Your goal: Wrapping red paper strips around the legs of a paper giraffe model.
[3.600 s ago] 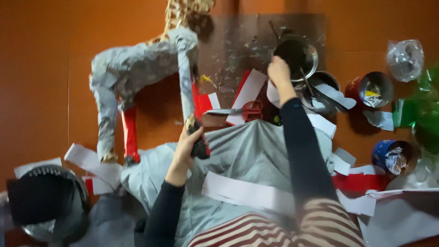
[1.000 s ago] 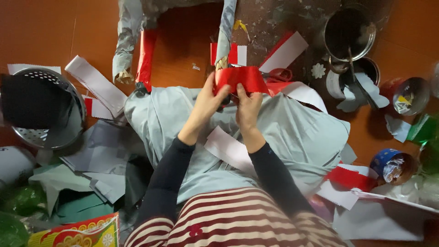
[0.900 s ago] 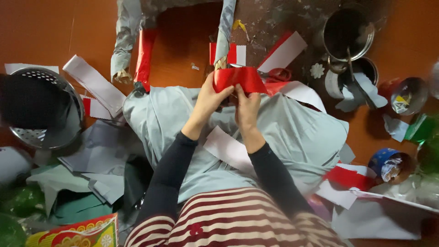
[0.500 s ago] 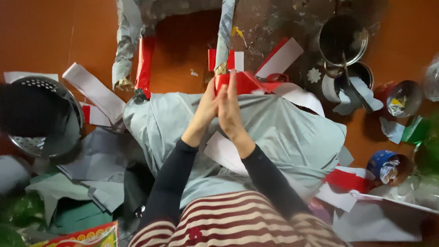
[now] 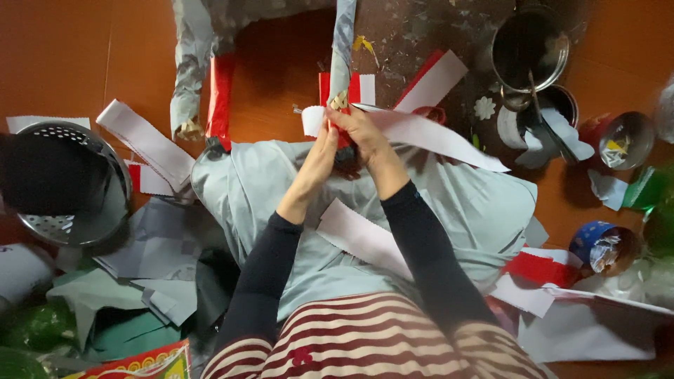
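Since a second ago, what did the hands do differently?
Both hands left the red paper's front and closed together at the grey paper leg, now pinching a long white strip trailing right. The metal pots and colander stayed put.

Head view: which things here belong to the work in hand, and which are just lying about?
In hand:
left hand and right hand, both pressed on a white paper strip at the paper-covered leg

Lying about:
metal colander
steel pots
blue cup
loose grey paper sheets
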